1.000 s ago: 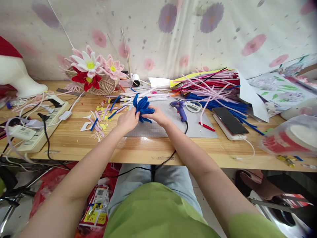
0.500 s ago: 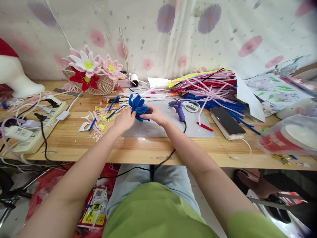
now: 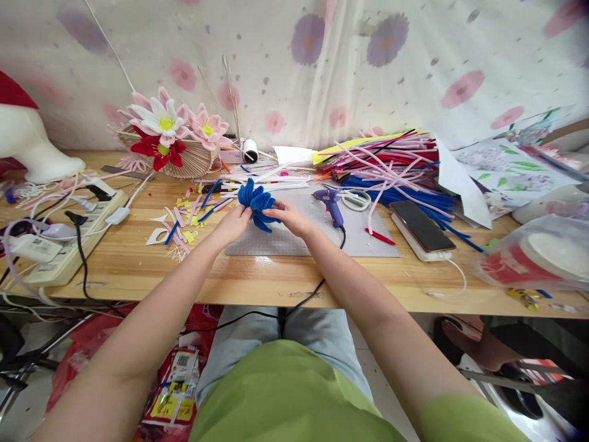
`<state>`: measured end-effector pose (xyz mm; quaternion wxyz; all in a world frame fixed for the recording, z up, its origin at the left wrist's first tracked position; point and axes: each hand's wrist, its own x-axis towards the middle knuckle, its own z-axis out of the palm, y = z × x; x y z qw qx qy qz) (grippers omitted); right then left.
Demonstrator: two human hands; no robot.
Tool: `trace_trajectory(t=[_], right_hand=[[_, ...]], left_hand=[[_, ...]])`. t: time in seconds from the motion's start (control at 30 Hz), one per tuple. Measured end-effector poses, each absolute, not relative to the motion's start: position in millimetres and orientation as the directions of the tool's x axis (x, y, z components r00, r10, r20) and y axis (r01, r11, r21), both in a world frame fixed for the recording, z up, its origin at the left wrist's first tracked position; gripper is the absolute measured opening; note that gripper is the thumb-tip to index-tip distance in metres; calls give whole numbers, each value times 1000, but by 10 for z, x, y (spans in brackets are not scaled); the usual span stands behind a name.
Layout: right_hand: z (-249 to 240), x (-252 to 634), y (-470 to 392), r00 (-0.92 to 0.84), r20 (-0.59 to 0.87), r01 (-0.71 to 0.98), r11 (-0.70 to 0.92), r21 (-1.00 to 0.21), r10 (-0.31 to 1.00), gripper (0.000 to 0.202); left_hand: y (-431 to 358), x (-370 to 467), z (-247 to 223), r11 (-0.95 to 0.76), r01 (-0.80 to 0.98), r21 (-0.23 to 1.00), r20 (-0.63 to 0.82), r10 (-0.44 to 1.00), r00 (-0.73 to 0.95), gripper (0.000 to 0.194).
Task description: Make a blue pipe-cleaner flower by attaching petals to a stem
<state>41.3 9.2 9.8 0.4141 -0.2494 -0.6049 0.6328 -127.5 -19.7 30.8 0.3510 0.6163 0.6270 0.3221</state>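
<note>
A blue fuzzy flower (image 3: pixel 256 202) with several petals is held above the left part of the grey cutting mat (image 3: pixel 285 244). My left hand (image 3: pixel 234 223) pinches it from the lower left, thumb against the petals. On the right side, my right hand (image 3: pixel 291 217) has its fingers closed on a petal. To the right of my hands, a purple glue gun (image 3: pixel 332 207) lies on the mat beside white-handled scissors (image 3: pixel 356 199). The flower's underside is hidden.
Yellow and pink scraps (image 3: pixel 181 222) lie left of the mat. Pipe cleaners (image 3: pixel 391 159) are heaped behind it. A phone (image 3: pixel 422 226) and a bagged cup (image 3: pixel 538 255) stand right; a power strip (image 3: pixel 73 245) lies left. A fan with flowers (image 3: pixel 197 162) is at back left.
The blue flower has turned and tilted between my hands, so its petals now point more to the upper left. Both hands stay in nearly the same place.
</note>
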Motion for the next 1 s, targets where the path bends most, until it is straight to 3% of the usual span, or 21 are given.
trace_trajectory(t=[0.27,0.53,0.8,0.9,1.0], right_hand=[[124,349,59,-480,187,-225,86,-970,857,42],[57,325,60,-500,186,-240,71,-968,846,44],[27,454,83,-503,193,-158,130,-979,842,44],[37,468,84,-476,149,-145,89,-985,867,44],[47,443,82,-450,95,-116,47,-992,888,42]], left_hand=[[-238,-1279,294,-66,716,695,79,997,15,22],[-222,-1254,251,-36,726,687,74,997,-21,23],[-329,-1264,504,308,373,875,-358,931,70,35],[-348,-1255,590,366,339,867,-413,908,74,38],[-321,-1267,576,339,377,862,-372,928,16,35]])
